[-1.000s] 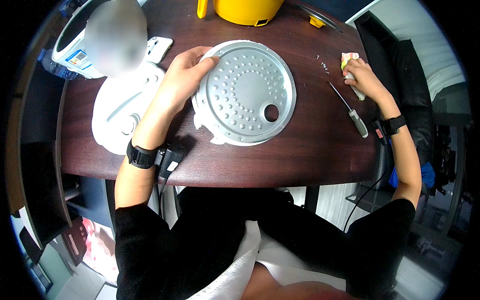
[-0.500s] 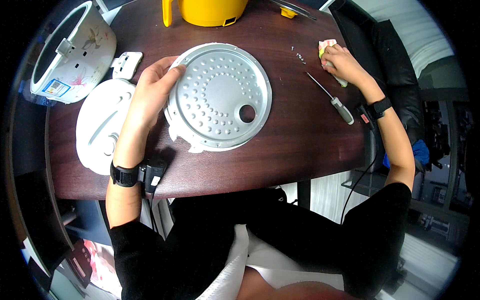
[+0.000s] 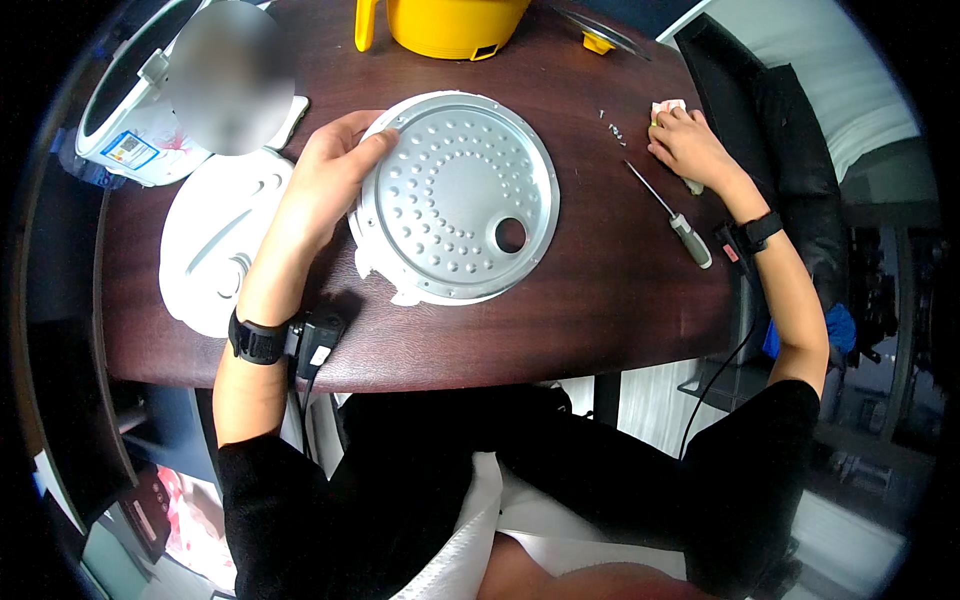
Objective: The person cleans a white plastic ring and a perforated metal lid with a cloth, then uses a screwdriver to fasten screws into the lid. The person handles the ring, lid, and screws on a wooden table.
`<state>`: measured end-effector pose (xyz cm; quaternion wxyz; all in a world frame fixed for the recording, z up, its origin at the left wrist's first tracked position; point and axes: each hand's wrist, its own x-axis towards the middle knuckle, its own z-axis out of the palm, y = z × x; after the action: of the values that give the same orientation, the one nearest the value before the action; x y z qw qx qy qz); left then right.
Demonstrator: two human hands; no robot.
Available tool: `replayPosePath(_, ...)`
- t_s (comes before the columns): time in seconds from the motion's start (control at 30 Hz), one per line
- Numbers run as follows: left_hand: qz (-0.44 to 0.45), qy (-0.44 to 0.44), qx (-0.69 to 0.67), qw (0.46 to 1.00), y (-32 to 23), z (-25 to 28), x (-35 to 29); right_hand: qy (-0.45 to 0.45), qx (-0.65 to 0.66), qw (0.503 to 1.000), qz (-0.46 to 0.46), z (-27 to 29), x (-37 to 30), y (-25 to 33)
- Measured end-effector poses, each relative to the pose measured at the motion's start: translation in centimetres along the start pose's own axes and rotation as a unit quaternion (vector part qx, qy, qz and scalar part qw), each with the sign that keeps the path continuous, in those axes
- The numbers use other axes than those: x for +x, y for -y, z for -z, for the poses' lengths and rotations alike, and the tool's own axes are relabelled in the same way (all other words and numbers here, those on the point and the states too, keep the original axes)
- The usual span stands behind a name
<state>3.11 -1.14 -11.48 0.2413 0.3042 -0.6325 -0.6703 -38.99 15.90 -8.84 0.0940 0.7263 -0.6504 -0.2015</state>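
A round silver metal lid plate (image 3: 455, 190), dotted with raised bumps and pierced by one large hole, lies on a white disc with a ragged rim. My left hand (image 3: 335, 180) grips its left edge, thumb on top and fingers hidden beneath. At the table's right side, my right hand (image 3: 690, 148) is closed over a folded pink-and-yellow cloth (image 3: 668, 106), pressing it on the tabletop. A screwdriver (image 3: 687, 238) with a grey handle lies just below that hand. Several small screws (image 3: 614, 130) are scattered to its left.
A white plastic lid cover (image 3: 215, 255) lies under my left forearm. Behind it stands a white rice cooker body (image 3: 170, 160), partly hidden by a blurred patch. A yellow pot (image 3: 450, 25) and a lid with a yellow knob (image 3: 598, 42) sit at the dark table's far edge.
The whole view has shifted slightly, so the table things appear a little farther right. My right hand now covers more of the cloth. The left hand keeps its grip on the lid plate.
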Motion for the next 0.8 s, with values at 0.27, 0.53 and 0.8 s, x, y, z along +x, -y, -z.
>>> replayPosePath(0.27,-0.021,0.015,0.004,1.0,0.1,0.4,0.0,-0.006,0.007,1.0,0.0,-0.1,0.7,0.1)
replayPosePath(0.53,-0.086,-0.009,0.086,0.993,0.9,0.3,0.4,-0.125,0.171,0.976,-0.052,2.0,0.9,-1.1)
replayPosePath(0.8,-0.17,-0.035,0.128,0.976,-1.2,-0.7,-0.3,-0.27,0.421,0.864,0.061,11.8,4.7,11.8)
